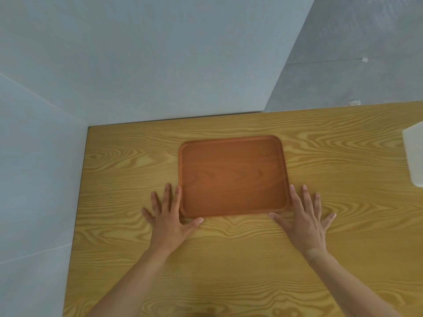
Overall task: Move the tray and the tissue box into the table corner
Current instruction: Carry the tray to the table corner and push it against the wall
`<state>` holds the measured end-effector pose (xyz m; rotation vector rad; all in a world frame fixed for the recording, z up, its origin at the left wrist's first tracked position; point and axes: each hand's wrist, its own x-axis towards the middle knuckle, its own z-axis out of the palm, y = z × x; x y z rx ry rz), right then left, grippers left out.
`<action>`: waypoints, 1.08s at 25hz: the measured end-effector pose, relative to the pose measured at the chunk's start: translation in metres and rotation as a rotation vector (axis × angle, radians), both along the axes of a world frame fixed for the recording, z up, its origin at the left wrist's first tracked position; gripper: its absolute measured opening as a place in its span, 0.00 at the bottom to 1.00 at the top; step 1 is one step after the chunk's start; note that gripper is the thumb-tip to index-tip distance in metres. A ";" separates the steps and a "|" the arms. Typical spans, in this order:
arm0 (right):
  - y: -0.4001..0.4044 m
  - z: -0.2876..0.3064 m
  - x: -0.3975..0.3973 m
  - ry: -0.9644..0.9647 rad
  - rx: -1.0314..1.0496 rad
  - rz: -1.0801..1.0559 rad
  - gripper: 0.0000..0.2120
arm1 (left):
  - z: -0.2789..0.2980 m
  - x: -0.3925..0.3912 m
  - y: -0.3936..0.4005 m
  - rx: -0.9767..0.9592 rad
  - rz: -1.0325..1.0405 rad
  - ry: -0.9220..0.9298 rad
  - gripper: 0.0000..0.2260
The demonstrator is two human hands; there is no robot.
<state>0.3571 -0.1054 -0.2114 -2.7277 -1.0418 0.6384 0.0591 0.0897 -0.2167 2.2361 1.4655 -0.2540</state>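
Observation:
A reddish-brown wooden tray (232, 176) lies flat and empty in the middle of the light wood table (128, 161). My left hand (168, 216) rests flat on the table with fingers spread, its forefinger along the tray's left edge and its thumb at the near left corner. My right hand (304, 216) lies spread the same way against the tray's right edge, thumb at the near right corner. A white tissue box (414, 154) stands at the far right, cut off by the frame edge.
The table's far left corner (91, 130) meets two pale grey walls, with bare tabletop between it and the tray. Grey floor shows beyond the table's far right edge.

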 end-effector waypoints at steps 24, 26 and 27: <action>0.084 0.012 0.054 0.136 0.023 -0.113 0.44 | 0.019 0.057 0.080 -0.128 0.141 0.024 0.52; 0.084 0.011 0.053 0.130 0.020 -0.109 0.44 | 0.018 0.056 0.081 -0.133 0.145 0.015 0.51; 0.085 0.011 0.052 0.127 0.021 -0.106 0.44 | 0.018 0.055 0.082 -0.130 0.144 0.011 0.51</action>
